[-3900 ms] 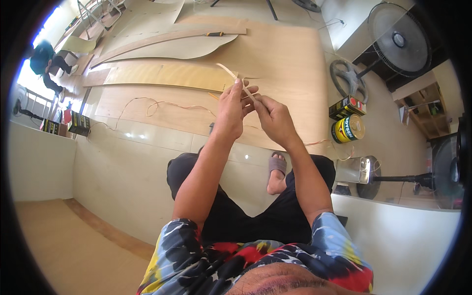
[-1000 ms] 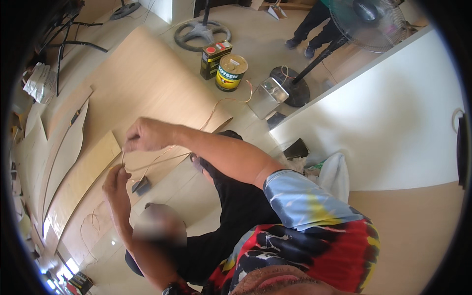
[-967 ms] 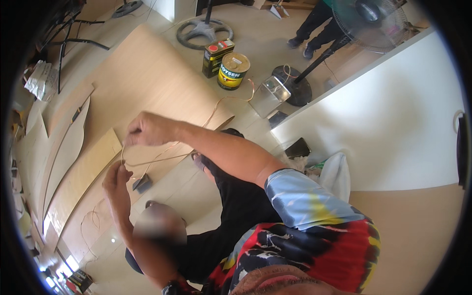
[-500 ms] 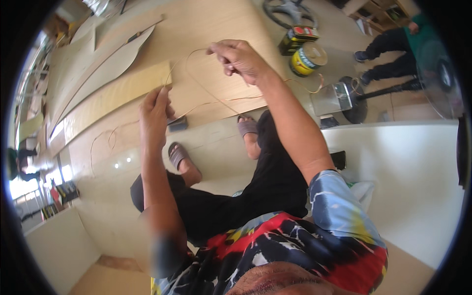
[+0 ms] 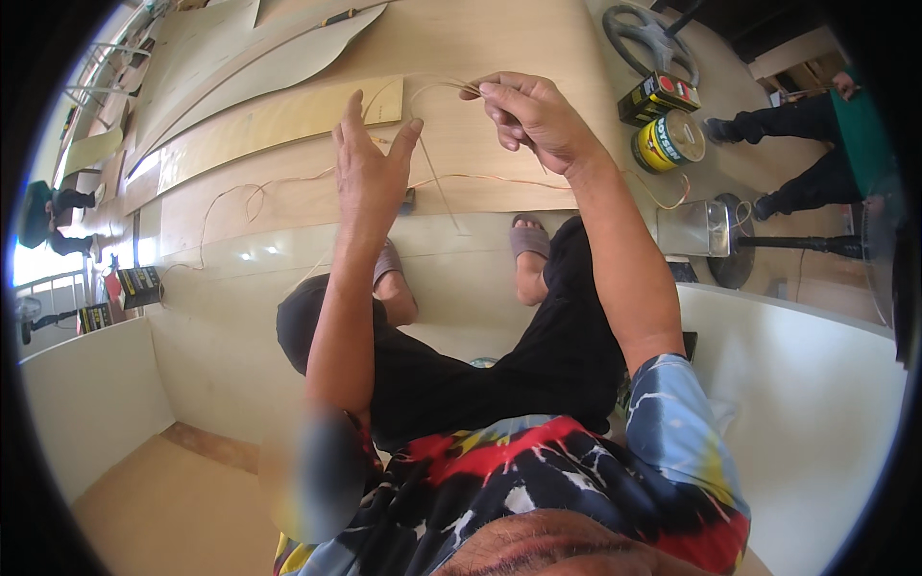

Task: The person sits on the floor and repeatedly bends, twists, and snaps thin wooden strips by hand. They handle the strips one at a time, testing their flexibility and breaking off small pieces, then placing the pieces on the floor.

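My right hand (image 5: 538,120) pinches a thin tan strand (image 5: 432,165) between thumb and fingers. The strand curves into a loop on the hand's left, and one length of it slants down over the board's near edge. To the left, my left hand (image 5: 373,158) is raised with thumb and fingers apart, holding nothing I can see. Part of the looped strand passes behind its fingers. Below both hands lies a large light wood board (image 5: 519,43). A thin orange-tan cord (image 5: 480,177) runs loosely across it.
A yellow-brown plank (image 5: 288,130) and a thin curved sheet (image 5: 279,58) lie at the left. At the right stand a yellow can (image 5: 667,141), a dark box (image 5: 658,98), a steering wheel (image 5: 653,43) and a square metal tin (image 5: 691,228). Another person's dark-trousered legs (image 5: 783,130) are beyond.
My left hand has gone from pinching the strand to open fingers. My right hand still grips the strand, now in a tighter bunched loop. The whole view has shifted a little.
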A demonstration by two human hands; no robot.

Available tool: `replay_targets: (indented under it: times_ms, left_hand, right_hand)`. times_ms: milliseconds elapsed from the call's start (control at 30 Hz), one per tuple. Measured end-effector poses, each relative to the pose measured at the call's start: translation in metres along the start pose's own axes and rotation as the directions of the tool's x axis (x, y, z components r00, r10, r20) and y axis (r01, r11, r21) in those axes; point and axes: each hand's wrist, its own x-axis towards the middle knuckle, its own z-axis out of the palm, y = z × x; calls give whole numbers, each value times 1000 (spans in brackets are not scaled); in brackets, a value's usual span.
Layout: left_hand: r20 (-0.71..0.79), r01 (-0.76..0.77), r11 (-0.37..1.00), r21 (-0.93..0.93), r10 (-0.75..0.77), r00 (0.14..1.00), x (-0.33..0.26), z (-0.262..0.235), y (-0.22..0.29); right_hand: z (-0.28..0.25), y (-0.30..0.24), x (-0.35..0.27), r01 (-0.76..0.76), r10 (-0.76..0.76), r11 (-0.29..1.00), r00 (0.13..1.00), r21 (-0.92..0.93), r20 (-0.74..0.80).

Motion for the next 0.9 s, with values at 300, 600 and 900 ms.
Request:
replay_targets:
  times_ms: [300,600,900]
  left_hand:
    - [185,-179,982,-56,186,965,-2,-3,9]
    - [410,17,988,-151,47,911,-9,-13,16]
    - [378,112,964,-241,-13,926,-6,1,9]
  right_hand:
    - [11,6,1,-46,71,945,995,-325,64]
    - [7,0,-4,-85,125,912,989,-401,73]
    - [6,-4,-3,-56,84,791,996,-609,17]
